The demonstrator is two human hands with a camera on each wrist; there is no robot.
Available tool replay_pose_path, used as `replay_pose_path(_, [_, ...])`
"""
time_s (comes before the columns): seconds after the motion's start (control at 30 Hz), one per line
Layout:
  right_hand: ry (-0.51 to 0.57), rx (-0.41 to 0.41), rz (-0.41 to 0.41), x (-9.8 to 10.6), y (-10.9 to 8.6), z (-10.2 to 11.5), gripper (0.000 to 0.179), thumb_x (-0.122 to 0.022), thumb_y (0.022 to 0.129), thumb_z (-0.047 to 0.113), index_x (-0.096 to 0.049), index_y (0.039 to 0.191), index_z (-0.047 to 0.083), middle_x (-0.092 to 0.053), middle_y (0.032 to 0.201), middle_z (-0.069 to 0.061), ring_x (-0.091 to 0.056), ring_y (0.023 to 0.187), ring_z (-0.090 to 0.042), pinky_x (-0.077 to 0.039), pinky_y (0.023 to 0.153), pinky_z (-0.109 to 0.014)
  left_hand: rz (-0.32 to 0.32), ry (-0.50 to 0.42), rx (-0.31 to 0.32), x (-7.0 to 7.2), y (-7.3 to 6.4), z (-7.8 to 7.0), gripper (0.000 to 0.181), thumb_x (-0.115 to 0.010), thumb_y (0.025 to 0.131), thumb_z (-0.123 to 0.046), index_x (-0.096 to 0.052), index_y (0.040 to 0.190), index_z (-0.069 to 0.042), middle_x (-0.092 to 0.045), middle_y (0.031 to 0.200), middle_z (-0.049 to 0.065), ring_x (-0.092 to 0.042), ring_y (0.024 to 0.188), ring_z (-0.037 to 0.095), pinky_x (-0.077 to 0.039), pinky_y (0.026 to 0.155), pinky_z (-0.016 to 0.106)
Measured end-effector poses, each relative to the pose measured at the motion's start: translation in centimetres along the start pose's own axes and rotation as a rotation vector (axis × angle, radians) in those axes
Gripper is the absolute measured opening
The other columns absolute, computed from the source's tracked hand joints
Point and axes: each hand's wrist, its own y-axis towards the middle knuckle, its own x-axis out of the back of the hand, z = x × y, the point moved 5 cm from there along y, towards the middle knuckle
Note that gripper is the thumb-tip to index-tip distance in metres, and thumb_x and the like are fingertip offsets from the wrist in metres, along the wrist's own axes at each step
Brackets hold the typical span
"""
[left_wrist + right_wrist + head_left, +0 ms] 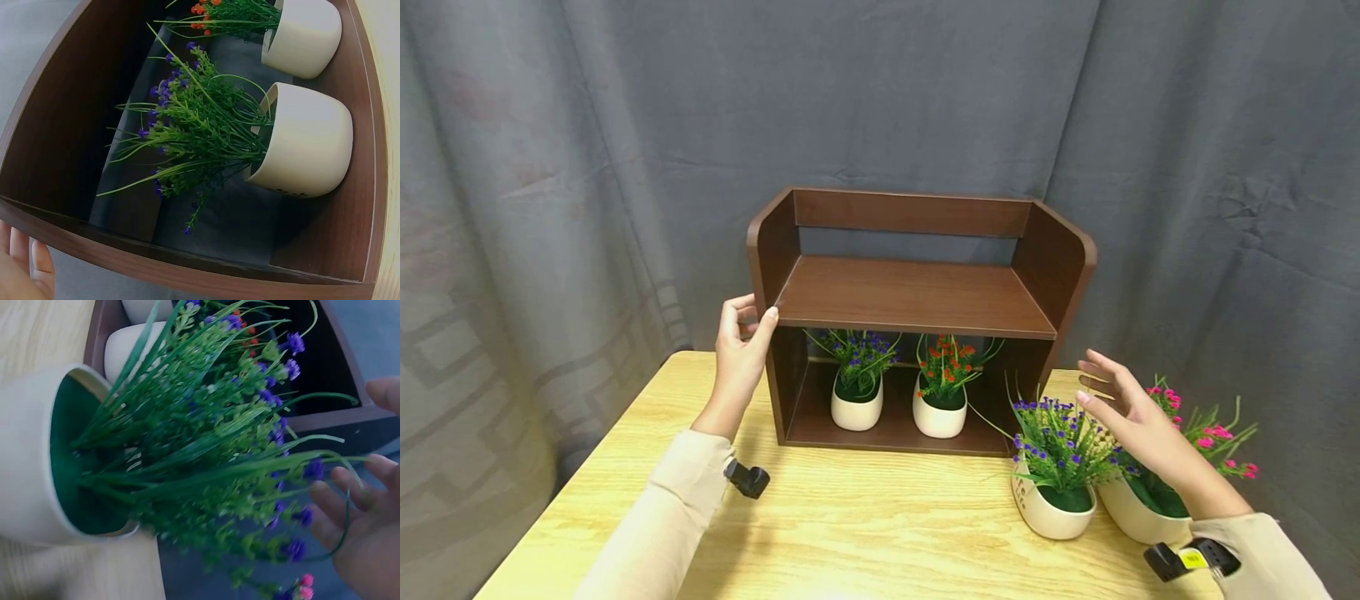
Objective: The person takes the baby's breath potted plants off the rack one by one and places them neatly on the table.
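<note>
A dark brown wooden shelf [917,292] stands on the table. My left hand [741,350] holds its left side panel, thumb at the front edge and fingers around the outer face. In the left wrist view, the fingers [20,249] show beyond the panel. My right hand [1138,425], fingers spread and holding nothing, hovers over the plants at the shelf's right. Nearest it are a purple-flowered potted plant [1060,467] in a white pot and, partly hidden behind the hand and forearm, a pink-flowered potted plant [1150,508]. In the right wrist view, long leaves overlap the fingertips [322,494].
Inside the lower compartment stand another purple-flowered potted plant [857,400] and, to its right, a red-orange-flowered one [942,408]. The light wooden table [865,533] extends in front. Grey curtains [917,92] hang behind and on both sides.
</note>
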Motion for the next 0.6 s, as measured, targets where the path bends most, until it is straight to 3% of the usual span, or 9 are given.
replay_pose_path(0.1, [0.000,0.014,-0.050,0.2,0.5,0.2,0.060,-0.055,0.103,0.008,-0.027,0.156,0.006,-0.042,0.143,-0.024,-0.044,0.121,0.007,-0.039,0.088,-0.005,-0.005,0.001,-0.004,0.0,0.0,-0.1,0.041,-0.062,0.100,-0.016,-0.047,0.135,0.001,-0.051,0.110,-0.001,-0.052,0.093,0.015,-0.043,0.078,0.025])
replay_pose_path(0.17, [-0.001,0.010,-0.074,0.3,0.8,0.3,0.057,-0.055,0.104,0.009,-0.029,0.154,0.004,-0.043,0.141,-0.025,-0.044,0.119,0.010,-0.038,0.089,-0.005,-0.007,-0.002,-0.012,0.0,0.0,-0.1,0.041,-0.061,0.100,-0.015,-0.047,0.134,0.001,-0.051,0.109,-0.001,-0.052,0.093,0.017,-0.043,0.078,0.026])
replay_pose_path(0.3, [0.009,-0.038,-0.096,0.6,1.2,0.4,0.055,-0.053,0.106,0.016,-0.030,0.154,0.003,-0.045,0.142,-0.025,-0.045,0.117,0.010,-0.037,0.088,-0.004,-0.010,-0.011,-0.021,0.0,-0.1,-0.2,0.039,-0.061,0.100,-0.012,-0.048,0.133,0.002,-0.051,0.108,-0.002,-0.051,0.094,0.020,-0.042,0.078,0.026])
replay_pose_path(0.47, [0.009,-0.113,-0.101,0.8,1.7,0.6,0.058,-0.050,0.107,0.028,-0.028,0.155,0.005,-0.046,0.144,-0.023,-0.043,0.116,0.009,-0.035,0.086,-0.004,-0.009,-0.003,-0.017,0.0,-0.1,-0.3,0.038,-0.061,0.100,-0.012,-0.048,0.133,0.002,-0.050,0.108,-0.002,-0.051,0.092,0.016,-0.042,0.078,0.026])
replay_pose_path(0.6, [0.022,-0.150,-0.102,0.9,2.4,0.9,0.060,-0.050,0.106,0.033,-0.028,0.155,0.005,-0.048,0.143,-0.023,-0.046,0.121,0.001,-0.035,0.088,-0.008,-0.006,0.002,-0.016,0.0,-0.2,-0.3,0.039,-0.061,0.100,-0.013,-0.048,0.133,0.001,-0.050,0.108,-0.002,-0.051,0.091,0.012,-0.042,0.078,0.027])
